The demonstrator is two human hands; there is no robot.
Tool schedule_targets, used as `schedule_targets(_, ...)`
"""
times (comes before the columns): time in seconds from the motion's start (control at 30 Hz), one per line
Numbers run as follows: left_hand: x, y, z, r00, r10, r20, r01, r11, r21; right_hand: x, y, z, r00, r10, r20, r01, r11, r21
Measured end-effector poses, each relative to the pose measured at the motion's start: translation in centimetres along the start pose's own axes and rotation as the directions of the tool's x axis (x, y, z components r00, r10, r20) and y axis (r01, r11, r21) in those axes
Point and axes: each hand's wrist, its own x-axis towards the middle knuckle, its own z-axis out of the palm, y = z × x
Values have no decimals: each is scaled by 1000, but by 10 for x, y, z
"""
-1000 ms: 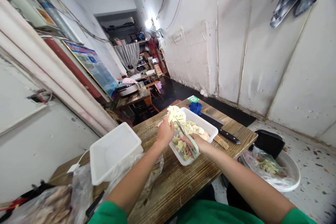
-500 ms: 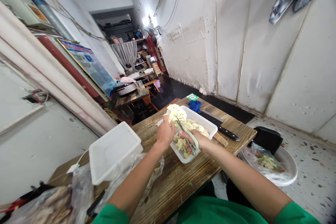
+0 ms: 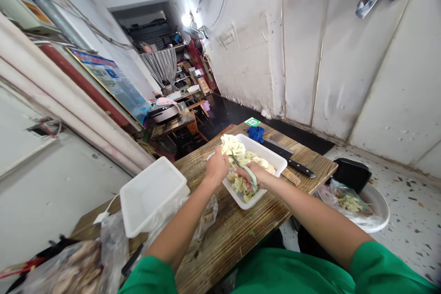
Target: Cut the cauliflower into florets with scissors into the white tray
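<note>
Holding cauliflower (image 3: pixel 233 144) over tub (image 3: pixel 255 199) w/ closed L hand (image 3: pixel 217 166); gripping scissors (image 3: pixel 249 171) w/ R hand (image 3: pixel 258 175), curled around handles (image 3: pixel 254 179).

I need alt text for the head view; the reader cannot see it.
A person's left-hand grip holds cauliflower over a white tray of florets; the right-hand grip holds green-handled scissors at the cauliflower. A knife lies beside the tray on a wooden table.

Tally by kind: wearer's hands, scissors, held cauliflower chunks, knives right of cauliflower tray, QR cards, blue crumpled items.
Hands: 2 (left hand, right hand)
Scissors: 1
Held cauliflower chunk: 1
Knife: 1
QR card: 1
Blue crumpled item: 1
Total: 7
</note>
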Motion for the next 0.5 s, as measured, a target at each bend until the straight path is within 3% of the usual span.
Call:
schedule_targets(0.17, 8, -19, 4, 999, 29, -24, -29, 1000, 5, -19, 10, -10, 984, 13, 179, -20, 999, 37)
schedule_targets(0.27, 4, -22, 8, 999, 15, -32, -14, 1000, 20, -23, 11, -13, 987, -45, 153, 36, 998, 58)
schedule_targets(0.5, -4, -10, 16, 1000, 8, -5, -7, 998, 69, -14, 4, -14, 991, -19, 132, 20, 1000, -7)
